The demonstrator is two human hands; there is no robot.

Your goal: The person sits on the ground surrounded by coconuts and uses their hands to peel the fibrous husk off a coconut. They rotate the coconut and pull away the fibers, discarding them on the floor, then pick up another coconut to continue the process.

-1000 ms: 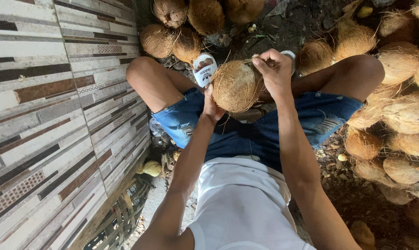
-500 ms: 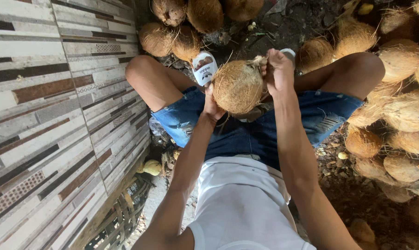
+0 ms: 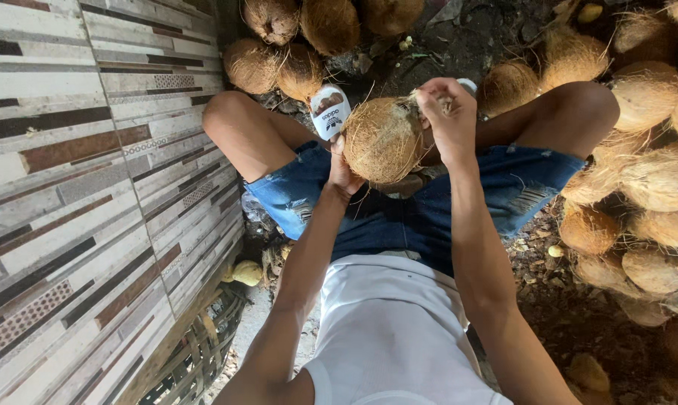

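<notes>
I sit with knees apart and hold a brown, fibrous husked coconut (image 3: 384, 139) above my lap. My left hand (image 3: 343, 172) cups it from below and behind, mostly hidden by the nut. My right hand (image 3: 445, 120) is closed at the coconut's upper right side, pinching a tuft of husk fibre between its fingers. A white slide sandal (image 3: 330, 110) shows just left of the coconut.
Piles of husked coconuts lie at the right (image 3: 654, 180) and at the top (image 3: 301, 37) on dark soil. A tiled wall (image 3: 84, 187) fills the left. A woven basket (image 3: 196, 352) and a small yellow fruit (image 3: 247, 271) sit at its foot.
My right hand has shifted up along the coconut's right side and now pulls at fibres near its top. The coconut has stayed in place above my lap.
</notes>
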